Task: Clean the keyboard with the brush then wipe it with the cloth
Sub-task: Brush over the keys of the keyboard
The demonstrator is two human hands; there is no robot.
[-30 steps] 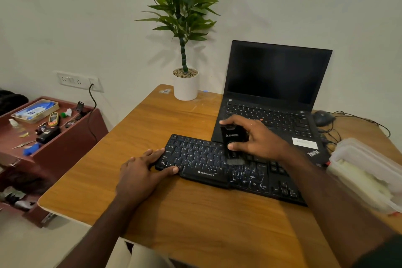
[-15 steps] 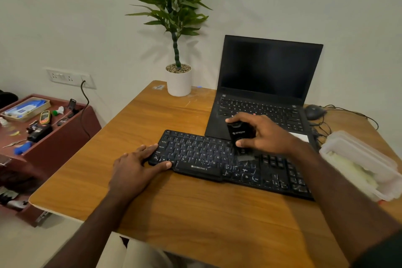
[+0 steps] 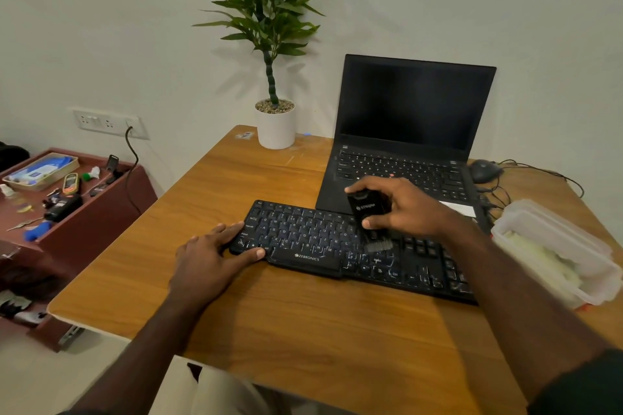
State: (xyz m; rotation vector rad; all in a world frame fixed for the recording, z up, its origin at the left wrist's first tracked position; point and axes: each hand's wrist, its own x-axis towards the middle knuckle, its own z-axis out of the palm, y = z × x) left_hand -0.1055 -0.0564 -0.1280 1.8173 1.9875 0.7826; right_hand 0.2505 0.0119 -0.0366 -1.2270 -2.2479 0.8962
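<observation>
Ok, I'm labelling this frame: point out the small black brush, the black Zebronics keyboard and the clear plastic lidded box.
Small black brush (image 3: 366,209), head view, on its body.
Black Zebronics keyboard (image 3: 303,236), head view, on the letter keys.
Clear plastic lidded box (image 3: 553,239), head view, on its lid.

Dim warm indoor light, soft plant (image 3: 266,3) shadow on wall, wide-angle edge distortion

Front of keyboard (image 3: 323,246): bare table (image 3: 303,330), a hand can pass.
Left: bare wood up to the plant pot (image 3: 275,126).
Behind: open laptop (image 3: 408,152) just beside the keyboard, blocks.
Right: plastic container (image 3: 556,246) stands near the keyboard end; mouse (image 3: 483,170) and cables behind it.
</observation>
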